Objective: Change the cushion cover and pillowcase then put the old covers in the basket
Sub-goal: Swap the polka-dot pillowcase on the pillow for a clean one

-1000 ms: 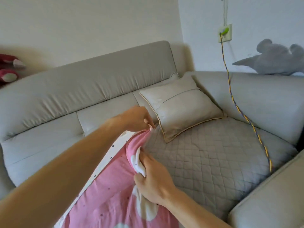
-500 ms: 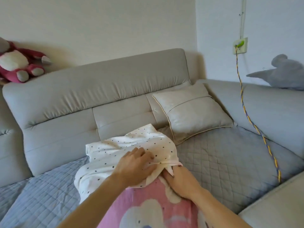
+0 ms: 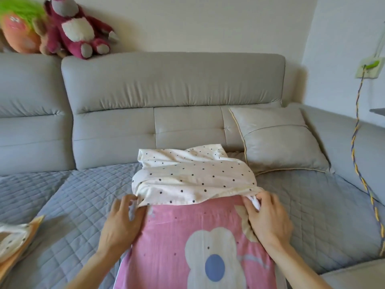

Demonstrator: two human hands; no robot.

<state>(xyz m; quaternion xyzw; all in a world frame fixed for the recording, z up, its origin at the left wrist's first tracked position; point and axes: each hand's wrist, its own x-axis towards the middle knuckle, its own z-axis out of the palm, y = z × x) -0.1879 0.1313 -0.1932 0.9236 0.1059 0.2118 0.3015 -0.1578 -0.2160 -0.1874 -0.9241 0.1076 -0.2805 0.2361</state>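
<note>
Seen from the head camera, the pink pillow (image 3: 198,222) lies near centre on the quilted sofa seat (image 3: 83,195), its far end capped by the dotted pillowcase (image 3: 193,176). The left hand (image 3: 121,224) pinches the hem's left corner and the right hand (image 3: 268,222) its right corner, fingers curled into the cloth. The case looks thin, light and limp, likely to bunch against the squashy pillow, so those two hem corners seem the best hold. A grey cushion (image 3: 279,142) leans at far right.
</note>
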